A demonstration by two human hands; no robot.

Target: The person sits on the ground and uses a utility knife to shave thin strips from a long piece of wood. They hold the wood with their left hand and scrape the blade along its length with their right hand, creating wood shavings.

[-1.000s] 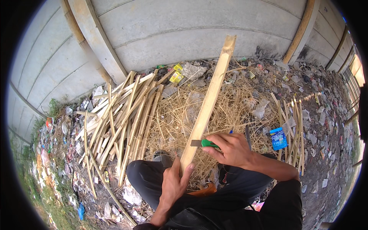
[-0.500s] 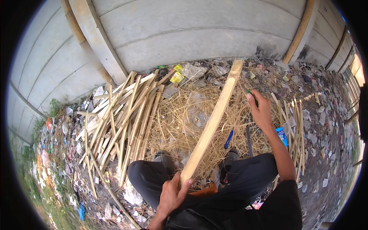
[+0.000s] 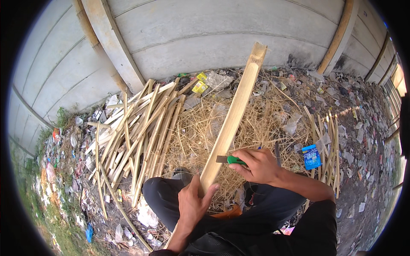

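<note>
My left hand [image 3: 193, 204] is closed around the near end of a long split bamboo strip [image 3: 234, 113]. The strip slants up and away from my lap, its far end reaching in front of the wall. In my right hand [image 3: 258, 166], fingers closed, is a green-handled knife [image 3: 234, 160]. Its short, flat, dark blade lies across the strip, a little beyond my left hand. Shavings [image 3: 252, 132] lie on the ground beneath the strip, between my bent legs and the wall.
A pile of bamboo strips [image 3: 141, 132] lies at the left, and several thinner strips [image 3: 331, 149] at the right beside a blue packet [image 3: 311, 157]. A grey panel wall [image 3: 230, 34] closes off the far side. Litter [image 3: 358, 145] covers the ground.
My right hand has come down and left, bringing the knife from beside the strip's far part onto its near part. The strip's far end has risen and shifted left.
</note>
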